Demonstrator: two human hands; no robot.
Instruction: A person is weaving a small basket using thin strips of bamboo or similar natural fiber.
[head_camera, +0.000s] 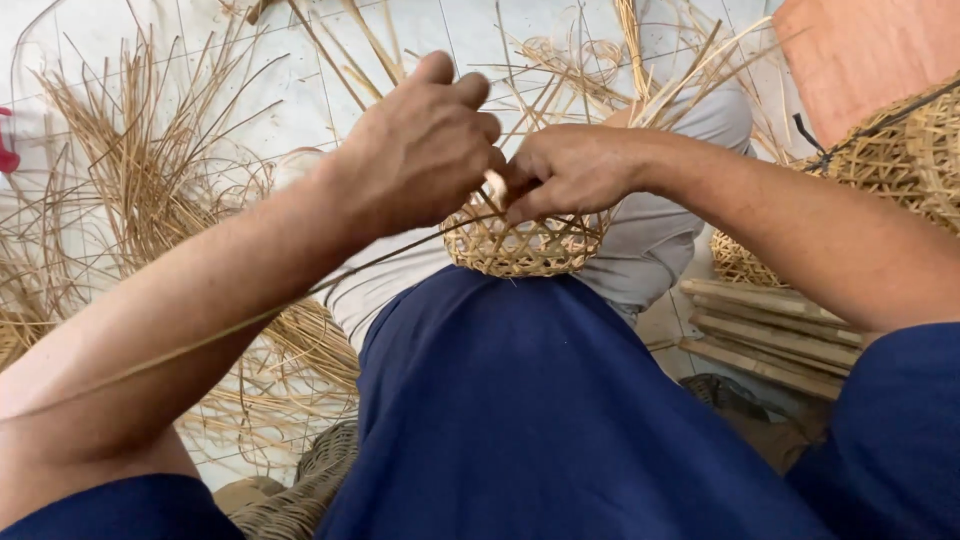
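Observation:
A small woven bamboo basket (520, 248) rests on my lap, open-weave, pale yellow, with loose strip ends fanning upward behind it. My left hand (420, 150) curls over its upper left rim, fingers closed around a thin bamboo strip (250, 320) that trails down and left along my forearm. My right hand (570, 168) meets it from the right, fingertips pinched at the basket's rim where the strip enters. Both hands cover the top of the basket.
Loose bamboo strips (140, 170) lie spread over the white tiled floor at the left. Finished woven baskets (900, 150) stand at the right. A stack of wooden slats (770, 335) lies beneath them. Another woven piece (300, 490) sits at the bottom left.

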